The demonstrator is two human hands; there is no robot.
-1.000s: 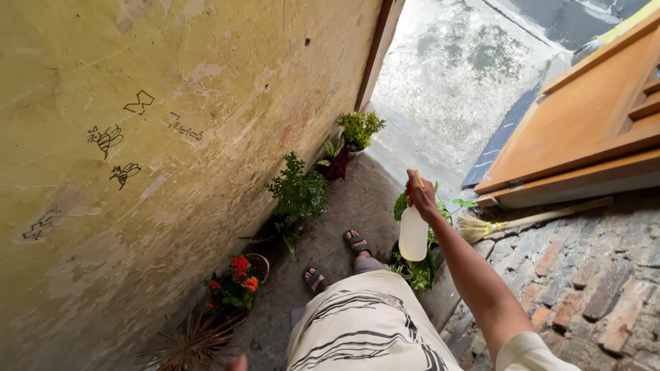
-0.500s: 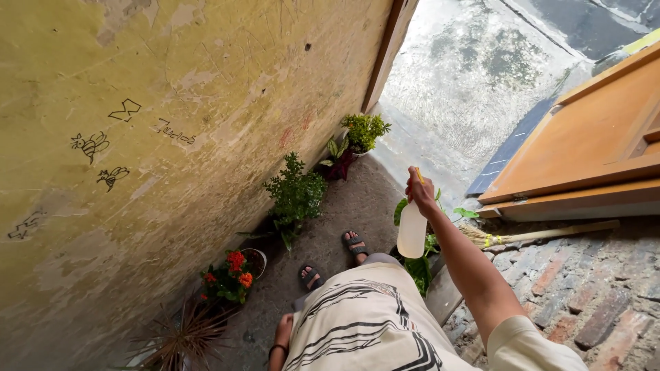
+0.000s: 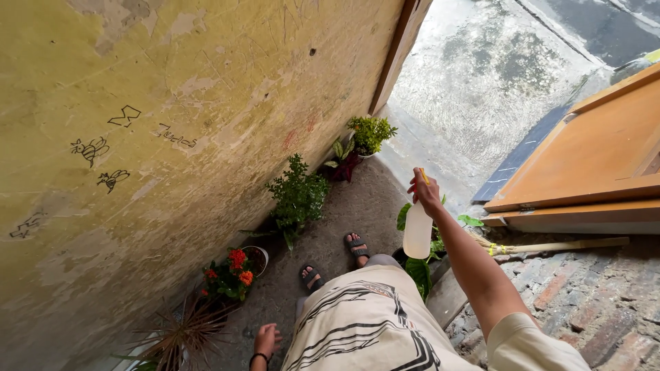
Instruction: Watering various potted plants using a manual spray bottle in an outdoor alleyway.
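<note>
Along the foot of the yellow wall stands a row of pots, tucked to the side so the passage floor stays walkable: a spiky dry plant, a red-flowered plant, a bushy green plant. The left hand hangs loose by the hip, fingers apart, holding nothing. To the right, the right hand has its grip clamped on the neck of a white spray bottle, which hangs upright above a leafy plant, nozzle forward. A broom lies against the brick ledge.
</note>
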